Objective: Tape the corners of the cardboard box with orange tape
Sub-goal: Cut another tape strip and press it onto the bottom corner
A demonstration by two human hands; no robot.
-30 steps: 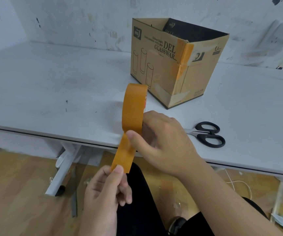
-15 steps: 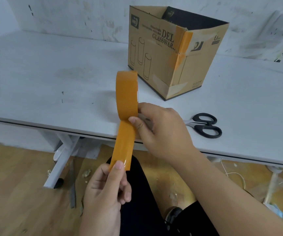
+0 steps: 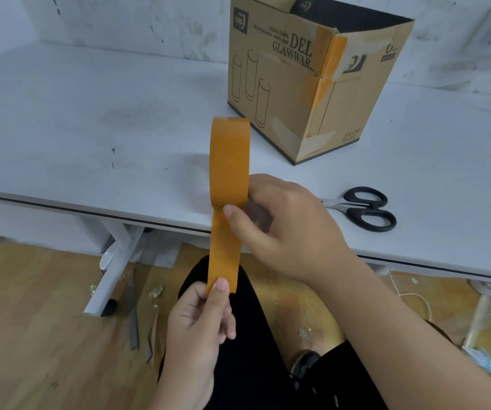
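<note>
You hold the orange tape roll point(image 3: 230, 161) upright on edge in your right hand point(image 3: 285, 229), out over the near edge of the table point(image 3: 90, 119), so the tape can pay off straight downward. That hand's fingers are curled round the roll's far side and into its core, while the thumb presses the face just where the free strip point(image 3: 224, 253) leaves the roll; this looks meant to brake the roll and fix the strip's length.

Your left hand point(image 3: 199, 324) is below, over your lap, pinching the strip's loose end between thumb and curled fingers. The strip hangs taut and flat between the 2 hands, sticky side apparently away from the camera; I cannot confirm that.

Pose: right forearm comes in from lower right, wrist bent inward; left forearm rises from below, thumb up.

The cardboard box point(image 3: 312, 84) stands open-topped, well apart from the hands, toward the back of the table. Its near corner already carries 1 orange piece point(image 3: 330, 57) on the upper part. The scissors point(image 3: 362, 208) lie closed just right of your right hand, within reach for the cut, likely the next step.
</note>
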